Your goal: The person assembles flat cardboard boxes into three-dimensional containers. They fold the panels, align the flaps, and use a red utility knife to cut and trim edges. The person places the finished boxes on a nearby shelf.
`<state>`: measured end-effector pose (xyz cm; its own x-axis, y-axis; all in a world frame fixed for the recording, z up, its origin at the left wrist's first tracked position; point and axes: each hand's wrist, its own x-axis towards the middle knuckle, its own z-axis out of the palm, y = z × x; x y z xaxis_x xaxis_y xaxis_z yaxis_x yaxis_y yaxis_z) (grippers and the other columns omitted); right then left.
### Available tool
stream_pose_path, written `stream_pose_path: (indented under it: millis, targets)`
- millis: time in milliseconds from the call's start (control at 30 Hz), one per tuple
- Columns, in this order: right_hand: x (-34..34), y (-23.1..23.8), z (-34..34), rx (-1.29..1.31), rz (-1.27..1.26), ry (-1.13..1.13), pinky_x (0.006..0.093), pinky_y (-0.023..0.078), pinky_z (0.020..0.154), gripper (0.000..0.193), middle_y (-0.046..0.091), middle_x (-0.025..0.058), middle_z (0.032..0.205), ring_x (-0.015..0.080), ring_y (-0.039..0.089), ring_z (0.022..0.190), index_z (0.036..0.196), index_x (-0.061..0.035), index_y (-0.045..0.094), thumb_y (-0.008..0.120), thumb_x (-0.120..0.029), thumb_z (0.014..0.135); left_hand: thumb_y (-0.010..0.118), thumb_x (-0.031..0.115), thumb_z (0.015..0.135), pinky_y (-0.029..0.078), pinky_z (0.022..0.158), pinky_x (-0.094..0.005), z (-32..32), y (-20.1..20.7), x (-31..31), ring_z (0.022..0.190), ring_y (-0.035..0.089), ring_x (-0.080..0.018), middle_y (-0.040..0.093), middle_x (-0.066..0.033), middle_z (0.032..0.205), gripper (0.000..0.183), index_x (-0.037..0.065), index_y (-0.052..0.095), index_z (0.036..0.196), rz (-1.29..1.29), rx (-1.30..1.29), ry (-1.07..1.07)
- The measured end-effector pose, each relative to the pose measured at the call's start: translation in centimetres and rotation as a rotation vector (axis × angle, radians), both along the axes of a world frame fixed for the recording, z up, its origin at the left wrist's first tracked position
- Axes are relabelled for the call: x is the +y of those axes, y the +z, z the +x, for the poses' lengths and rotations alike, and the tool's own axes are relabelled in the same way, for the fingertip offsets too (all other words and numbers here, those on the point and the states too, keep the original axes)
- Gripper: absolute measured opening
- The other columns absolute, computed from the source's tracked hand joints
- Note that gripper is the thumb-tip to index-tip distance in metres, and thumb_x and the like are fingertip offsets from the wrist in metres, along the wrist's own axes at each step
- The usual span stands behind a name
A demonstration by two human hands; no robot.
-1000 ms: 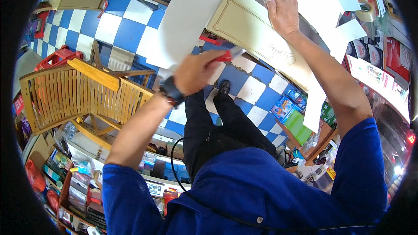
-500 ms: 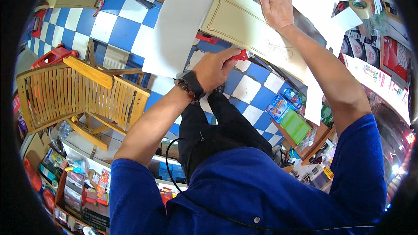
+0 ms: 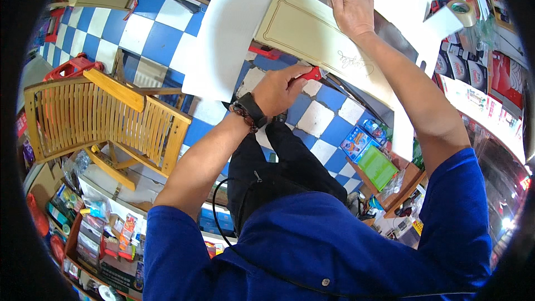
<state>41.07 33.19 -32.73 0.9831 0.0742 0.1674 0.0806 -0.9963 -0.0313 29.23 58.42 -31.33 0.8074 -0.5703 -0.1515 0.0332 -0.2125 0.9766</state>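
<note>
A cream cardboard box (image 3: 295, 22) with a thin brown border line lies in front of me, its large white flap (image 3: 223, 39) spread out to the left. My left hand (image 3: 278, 92), with a dark watch and a beaded bracelet at the wrist, is closed around a small red-handled utility knife (image 3: 315, 73). The knife is at the box's near edge; its blade is hard to make out. Farther off, my right hand (image 3: 352, 8) rests on the box's top with fingers stretched out, beside a see-through window (image 3: 393, 36) in the carton.
To the left stands a slatted wooden chair (image 3: 106, 114) with a red plastic stool (image 3: 75, 68) behind it. A roll of tape (image 3: 462, 12) lies at the far right. Below, a green package (image 3: 378, 167) sits on a wooden shelf. Crammed shelves (image 3: 95, 239) line the lower left.
My left hand has shifted slightly right and down with the utility knife, and the blade tip shows less than before. The right hand stays on the box. The whole view has moved a little.
</note>
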Motion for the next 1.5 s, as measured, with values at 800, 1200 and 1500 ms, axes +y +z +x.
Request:
stream_pose_path:
  millis: [800, 1200, 1500]
  targets:
    - [-1.3, 2.1, -3.0, 0.096, -0.036, 0.205, 0.062, 0.018, 0.117, 0.045, 0.035, 0.0064, 0.156, 0.0315, 0.03, 0.146, 0.145, -0.0354, 0.044, 0.045, -0.043, 0.101, 0.062, 0.014, 0.095, 0.055, 0.07, -0.0352, 2.1, 1.0, 2.4, 0.083, 0.071, -0.034, 0.071, -0.0208, 0.1, 0.029, 0.005, 0.065, 0.122, 0.117, 0.03, -0.125]
    - [-1.5, 1.3, -2.5, 0.073, -0.006, 0.2, 0.0649, 0.018, 0.116, 0.044, 0.038, 0.0043, 0.154, 0.0307, 0.031, 0.145, 0.144, -0.0376, 0.045, 0.044, -0.041, 0.1, 0.062, 0.014, 0.096, 0.054, 0.066, -0.0331, -0.6, 0.4, 0.9, 0.076, 0.071, -0.0317, 0.07, -0.0213, 0.103, 0.031, 0.008, 0.064, 0.126, 0.042, -0.07, -0.044]
    - [-1.3, 2.0, -3.1, 0.091, -0.015, 0.179, 0.0657, 0.022, 0.115, 0.043, 0.039, 0.0077, 0.152, 0.0339, 0.033, 0.143, 0.143, -0.0326, 0.046, 0.043, -0.04, 0.1, 0.061, 0.013, 0.097, 0.052, 0.07, -0.0301, -2.9, 1.9, 4.3, 0.08, 0.07, -0.0215, 0.072, -0.0165, 0.101, 0.031, 0.004, 0.063, 0.126, 0.108, 0.134, -0.071]
